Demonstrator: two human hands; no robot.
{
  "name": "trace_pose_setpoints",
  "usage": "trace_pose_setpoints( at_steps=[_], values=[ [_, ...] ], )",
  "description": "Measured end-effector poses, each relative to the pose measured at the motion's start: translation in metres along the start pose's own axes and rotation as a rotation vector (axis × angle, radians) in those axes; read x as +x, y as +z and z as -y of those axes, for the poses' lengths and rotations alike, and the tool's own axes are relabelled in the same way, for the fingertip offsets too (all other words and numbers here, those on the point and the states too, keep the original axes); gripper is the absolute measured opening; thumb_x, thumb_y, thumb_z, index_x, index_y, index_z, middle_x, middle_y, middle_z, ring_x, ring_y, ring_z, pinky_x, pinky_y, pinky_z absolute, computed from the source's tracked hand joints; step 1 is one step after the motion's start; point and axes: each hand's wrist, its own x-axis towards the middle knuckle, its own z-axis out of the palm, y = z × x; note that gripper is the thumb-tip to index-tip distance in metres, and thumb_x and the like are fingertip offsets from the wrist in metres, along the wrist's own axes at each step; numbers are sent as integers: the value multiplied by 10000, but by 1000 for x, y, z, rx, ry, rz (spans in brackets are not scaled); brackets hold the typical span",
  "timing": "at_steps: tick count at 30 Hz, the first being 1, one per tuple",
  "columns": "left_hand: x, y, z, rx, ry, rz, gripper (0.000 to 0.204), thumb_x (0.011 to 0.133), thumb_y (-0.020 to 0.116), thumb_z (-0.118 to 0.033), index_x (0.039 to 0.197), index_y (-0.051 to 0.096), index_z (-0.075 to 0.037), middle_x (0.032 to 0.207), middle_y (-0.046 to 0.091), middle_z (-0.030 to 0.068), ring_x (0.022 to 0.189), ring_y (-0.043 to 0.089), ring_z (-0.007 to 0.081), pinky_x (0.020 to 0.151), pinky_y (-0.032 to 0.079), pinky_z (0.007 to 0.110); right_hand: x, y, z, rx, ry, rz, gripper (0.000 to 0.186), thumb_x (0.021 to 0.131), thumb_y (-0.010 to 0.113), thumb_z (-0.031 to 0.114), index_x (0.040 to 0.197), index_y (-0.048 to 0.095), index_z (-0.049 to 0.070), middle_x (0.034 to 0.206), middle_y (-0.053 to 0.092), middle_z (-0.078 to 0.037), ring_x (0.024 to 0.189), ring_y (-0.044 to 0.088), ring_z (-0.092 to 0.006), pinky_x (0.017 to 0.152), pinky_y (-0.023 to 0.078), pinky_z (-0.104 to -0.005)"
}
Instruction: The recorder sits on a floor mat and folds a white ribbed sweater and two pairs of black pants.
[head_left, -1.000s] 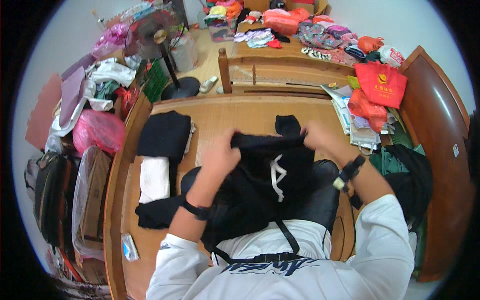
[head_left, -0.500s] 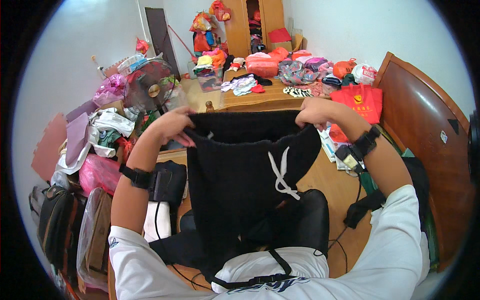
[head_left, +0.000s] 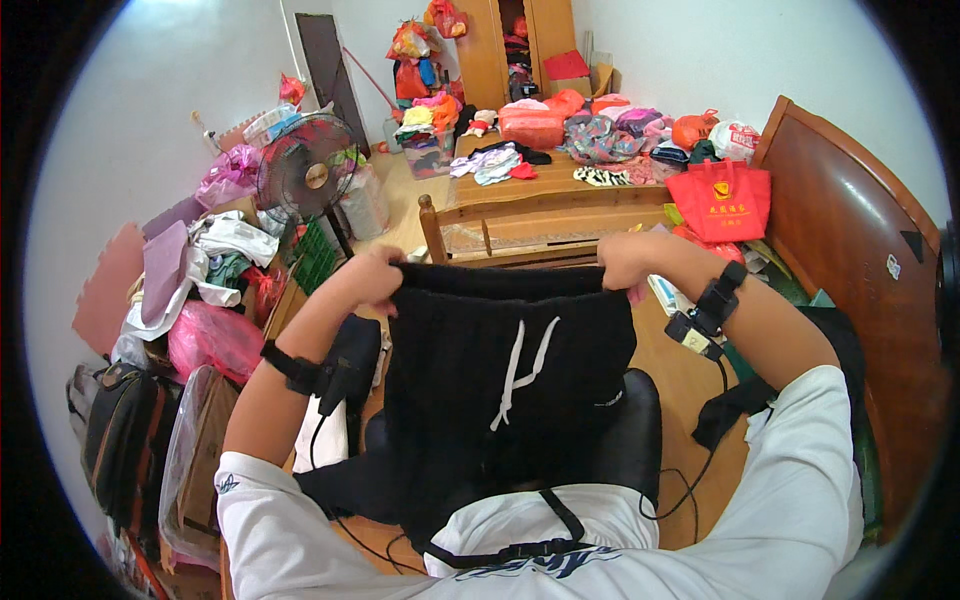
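A pair of black drawstring pants (head_left: pixel 500 370) hangs between my hands, its waistband stretched wide and slightly gaping at the top. My left hand (head_left: pixel 372 280) grips the left end of the waistband, fingers closed on it. At the right end my right hand (head_left: pixel 628 268) pinches the same band. A white drawstring (head_left: pixel 515 375) dangles down the front of the pants. The lower part of the pants lies over my lap, with one black leg reaching out to the left.
A wooden bed frame rail (head_left: pixel 570 215) stands ahead, with clothes piled beyond it. A red bag (head_left: pixel 720 200) sits by the wooden headboard (head_left: pixel 860 230) on the right. On the left are a fan (head_left: pixel 315 175), bagged clothes and a black backpack (head_left: pixel 125 430). Cables run from my wrist straps.
Both hands have come down and nearer to me with the waistband. The pants' front now faces me flatter, and the drawstring has swung toward the middle.
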Motion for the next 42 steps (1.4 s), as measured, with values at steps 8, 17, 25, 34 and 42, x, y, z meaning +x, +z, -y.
trace_pose_setpoints(
  at_steps=[8,17,25,34,42],
  values=[
    [-14,38,-15,300,-166,412,480,819,504,-119,1286,411,-49,954,596,153,648,666,236,518,555,317,45,44,-62,173,-28,106,261,792,546,146,746,606,-103,713,640,-187,664,669,-292,561,533,-389],
    [17,59,41,-1347,-76,-14,156,813,640,-187,846,518,-95,699,528,2,571,522,137,482,424,276,7,67,-42,818,-479,-416,610,751,712,434,1179,512,47,1027,581,-103,956,554,-192,843,442,-317],
    [-23,21,-28,-727,886,-669,702,675,567,35,1337,342,-30,1154,518,110,1024,541,242,909,429,332,-33,16,-29,302,-720,-957,419,775,722,297,1062,599,17,953,639,-160,912,618,-288,824,471,-368],
    [-62,-116,-118,-35,1282,-1780,416,766,730,-120,1110,535,8,1007,588,131,858,589,210,785,472,293,-165,-120,15,243,-847,-1843,347,828,696,274,1046,652,6,881,681,-38,788,582,-85,742,470,-264],
    [-154,-148,-144,289,938,-1802,397,831,656,-361,995,620,-1,756,615,91,677,564,157,634,440,288,-229,-125,14,142,-493,-1716,407,850,647,397,1006,653,21,813,642,-16,745,578,-86,719,458,-224]
  ],
)
